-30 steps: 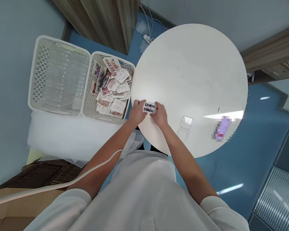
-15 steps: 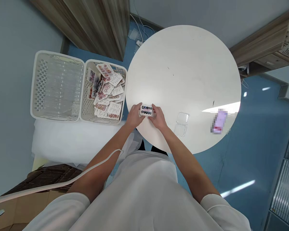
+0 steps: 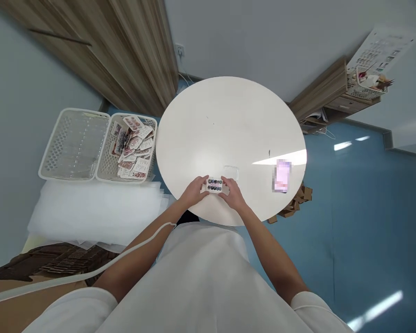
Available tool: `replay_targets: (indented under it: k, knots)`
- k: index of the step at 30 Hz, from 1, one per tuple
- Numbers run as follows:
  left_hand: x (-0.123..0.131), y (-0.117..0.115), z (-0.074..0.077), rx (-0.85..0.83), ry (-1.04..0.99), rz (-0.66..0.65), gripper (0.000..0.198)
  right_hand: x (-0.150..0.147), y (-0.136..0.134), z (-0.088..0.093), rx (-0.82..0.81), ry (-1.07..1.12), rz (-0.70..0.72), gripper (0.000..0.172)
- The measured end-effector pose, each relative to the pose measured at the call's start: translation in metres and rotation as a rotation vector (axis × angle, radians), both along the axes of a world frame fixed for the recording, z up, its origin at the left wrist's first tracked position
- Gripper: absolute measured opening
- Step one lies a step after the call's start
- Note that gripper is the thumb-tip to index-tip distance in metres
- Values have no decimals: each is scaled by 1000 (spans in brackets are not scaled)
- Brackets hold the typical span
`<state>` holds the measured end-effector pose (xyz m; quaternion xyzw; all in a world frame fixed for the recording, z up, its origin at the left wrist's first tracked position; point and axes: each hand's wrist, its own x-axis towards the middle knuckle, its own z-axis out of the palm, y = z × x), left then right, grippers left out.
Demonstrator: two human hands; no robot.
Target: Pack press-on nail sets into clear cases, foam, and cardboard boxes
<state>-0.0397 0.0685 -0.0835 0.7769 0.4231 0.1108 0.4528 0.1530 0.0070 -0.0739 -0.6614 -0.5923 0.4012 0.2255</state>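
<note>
A small white card of press-on nails, with dark pieces in two rows, is held flat between both hands near the front edge of the table. My left hand grips its left end with thumb and fingers. At the other end, my right hand pinches the card in the same way. Just beyond the right hand lies a clear plastic case, its nearer part hidden by that hand.
The round white table also bears a blurred pinkish phone-like thing at right. To the left stand a white basket of similar cards and another basket of clear cases. White sheets are stacked below them.
My view has shifted, so the table and baskets sit differently in it. Both hands, still holding the card, are now closer to the clear case and cover part of it.
</note>
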Motion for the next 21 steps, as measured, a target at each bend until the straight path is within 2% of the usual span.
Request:
replay_targets:
  k: [4,8,14,18,21]
  knots:
    - [37,-17,3,29,51,-65,62,32,-26,-7,24,-12,-48,64]
    - [59,-21,2,81,139,-83,62,52,-34,-18,31,-43,-63,63]
    - [71,-20,-7,202,331,-77,59,63,-26,-39,2,-109,4,63]
    - [76,-23,-14,181,414,-52,59,62,-23,-47,7,-153,42,64]
    - [76,-25,-19,145,402,-59,59,61,-23,-49,19,-188,45,63]
